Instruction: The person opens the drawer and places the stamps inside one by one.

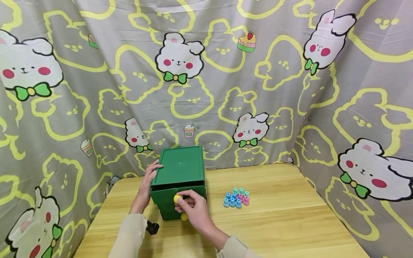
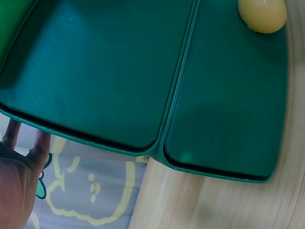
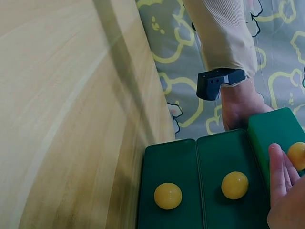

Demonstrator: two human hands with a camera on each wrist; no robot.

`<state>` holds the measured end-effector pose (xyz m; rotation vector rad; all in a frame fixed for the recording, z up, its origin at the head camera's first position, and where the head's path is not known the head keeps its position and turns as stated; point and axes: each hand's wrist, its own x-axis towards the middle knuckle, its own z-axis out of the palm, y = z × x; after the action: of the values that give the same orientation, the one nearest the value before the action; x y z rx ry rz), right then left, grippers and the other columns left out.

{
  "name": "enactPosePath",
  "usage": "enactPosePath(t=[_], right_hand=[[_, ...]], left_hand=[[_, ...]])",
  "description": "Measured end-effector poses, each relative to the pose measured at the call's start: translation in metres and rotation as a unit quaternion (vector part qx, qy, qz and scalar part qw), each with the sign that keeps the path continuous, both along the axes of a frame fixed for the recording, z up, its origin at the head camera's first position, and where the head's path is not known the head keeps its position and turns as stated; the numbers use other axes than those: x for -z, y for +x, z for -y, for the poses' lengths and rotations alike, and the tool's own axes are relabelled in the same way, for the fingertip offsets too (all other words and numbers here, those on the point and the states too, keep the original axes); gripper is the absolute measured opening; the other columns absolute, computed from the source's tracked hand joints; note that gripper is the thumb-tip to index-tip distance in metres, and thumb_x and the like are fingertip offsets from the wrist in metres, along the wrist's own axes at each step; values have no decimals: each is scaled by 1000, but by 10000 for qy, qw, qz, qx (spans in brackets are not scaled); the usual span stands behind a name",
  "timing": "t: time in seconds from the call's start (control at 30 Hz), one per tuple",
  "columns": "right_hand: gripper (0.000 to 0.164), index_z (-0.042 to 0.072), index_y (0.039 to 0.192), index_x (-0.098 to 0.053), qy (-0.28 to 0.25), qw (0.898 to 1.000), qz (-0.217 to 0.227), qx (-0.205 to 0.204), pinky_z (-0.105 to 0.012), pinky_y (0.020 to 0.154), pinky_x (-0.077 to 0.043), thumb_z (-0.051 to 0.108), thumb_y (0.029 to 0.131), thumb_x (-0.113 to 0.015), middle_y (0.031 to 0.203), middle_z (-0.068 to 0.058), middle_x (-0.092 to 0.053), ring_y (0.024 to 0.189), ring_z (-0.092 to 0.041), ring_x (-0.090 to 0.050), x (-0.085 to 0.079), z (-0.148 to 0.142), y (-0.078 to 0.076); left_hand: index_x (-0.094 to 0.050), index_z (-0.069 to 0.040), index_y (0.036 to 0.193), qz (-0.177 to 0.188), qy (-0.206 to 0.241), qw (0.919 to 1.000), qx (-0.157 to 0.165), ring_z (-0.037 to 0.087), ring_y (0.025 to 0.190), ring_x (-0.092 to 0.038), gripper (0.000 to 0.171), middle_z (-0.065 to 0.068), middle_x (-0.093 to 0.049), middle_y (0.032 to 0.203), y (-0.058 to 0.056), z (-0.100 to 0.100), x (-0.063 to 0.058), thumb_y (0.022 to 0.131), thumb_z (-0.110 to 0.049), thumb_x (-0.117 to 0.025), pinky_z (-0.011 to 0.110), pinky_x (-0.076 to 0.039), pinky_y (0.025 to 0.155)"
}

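Note:
A green drawer box (image 1: 182, 165) stands on the table, with round yellow knobs on its drawer fronts. My right hand (image 1: 197, 212) pinches the knob (image 1: 177, 199) of the top drawer (image 1: 164, 196), which sticks out a little past the box front. From the right wrist, that top drawer (image 3: 274, 128) juts beyond the two lower drawer fronts, whose knobs (image 3: 234, 185) are free. My left hand (image 1: 146, 188) rests against the left side of the box, fingertips at its upper edge. The left wrist view catches only part of that hand (image 2: 19, 176), fingers extended beside the box.
Several small blue, green and pink peg-like pieces (image 1: 238, 197) stand grouped on the wooden table (image 1: 277, 215), right of the box. A patterned curtain (image 1: 219, 79) hangs behind and around the table. A black wrist device (image 1: 152, 227) sits by the left sleeve.

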<state>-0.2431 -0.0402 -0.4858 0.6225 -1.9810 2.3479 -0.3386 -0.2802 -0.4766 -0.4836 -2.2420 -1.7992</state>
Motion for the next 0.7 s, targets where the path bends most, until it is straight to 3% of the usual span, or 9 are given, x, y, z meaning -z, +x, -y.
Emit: enactPosePath(t=[0.3,0.7], right_hand=[[23,8,121,-70,-30,9999,-25,-124,-33,77,-64,20,101,-68,103,-26,-76,86,-24,-78,1,-3,9],[22,9,121,-70,-46,9997,46,-241,-34,78,-64,19,101,-68,104,-29,-75,88,-25,-78,2,-4,21]], left_hand=[[-51,-5,142,21,-62,10000,10,33,158,-9,44,3,-21,171,0,-1,-1,113,-34,-34,67,-8,121],[-52,-4,141,-77,-211,9997,0,34,158,-10,43,3,-21,171,-2,2,0,114,-31,-33,68,-8,121]])
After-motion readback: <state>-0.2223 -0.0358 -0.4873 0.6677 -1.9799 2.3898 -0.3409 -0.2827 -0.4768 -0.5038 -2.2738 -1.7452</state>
